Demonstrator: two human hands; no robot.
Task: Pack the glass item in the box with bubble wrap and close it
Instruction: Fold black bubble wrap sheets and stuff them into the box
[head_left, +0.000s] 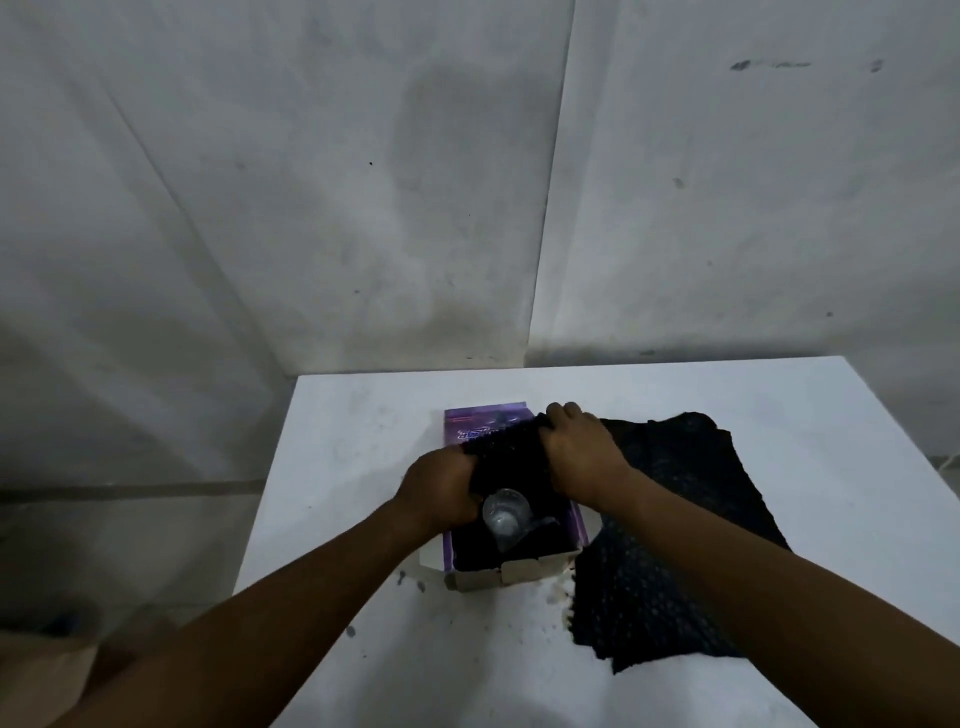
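While both hands tuck the dark bubble wrap (670, 525) into the purple box (519, 569) on the white table (363, 441), the glass cup (506, 514) lies inside on its side, still bare. The left hand (439, 488) and right hand (579, 452) sit apart, each curled around the wrap's edge. A hard pull could bump the cup against the box wall. It might crack.

Bare forearms, sleeveless to frame edge.
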